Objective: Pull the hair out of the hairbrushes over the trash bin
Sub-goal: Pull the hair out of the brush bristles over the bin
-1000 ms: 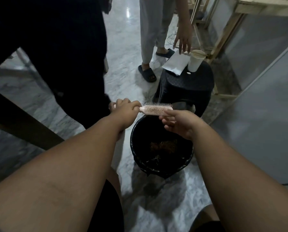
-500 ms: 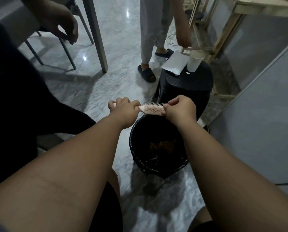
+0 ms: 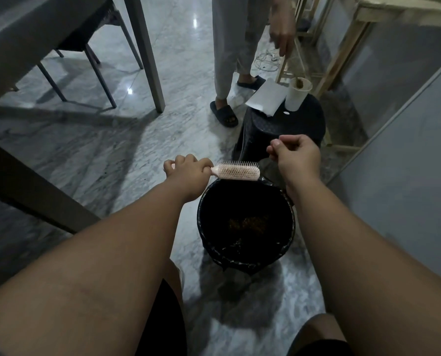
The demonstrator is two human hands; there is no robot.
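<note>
- The left hand (image 3: 188, 173) holds the pink hairbrush (image 3: 236, 171) by its handle. Its grip is closed tight, the fingers wrapped right round so that only the neck of the handle shows.
- The hairbrush lies level, bristles up, head pointing to the right. It hangs over the far rim of the trash bin (image 3: 242, 260) without touching it.
- The right hand (image 3: 297, 155) is just above and to the right of the brush head, clear of the bristles. Its grip is closed, with thumb and forefinger pinched together and the other fingers curled in. Whether any hair is caught in the pinch cannot be told.
- The trash bin stands on the marble floor (image 3: 111, 140) between the two forearms. It is lined with a black bag, and a brownish clump of hair (image 3: 250, 223) lies at the bottom.
- Behind the bin stands a black stool (image 3: 299, 124), which carries a white paper cup (image 3: 297, 95) and a white sheet of paper (image 3: 266, 97) — the sheet hangs over the stool's left edge.
- Another person stands just beyond the stool in pale trousers and dark slippers (image 3: 224, 115), one hand (image 3: 282, 34) hanging above the cup.
</note>
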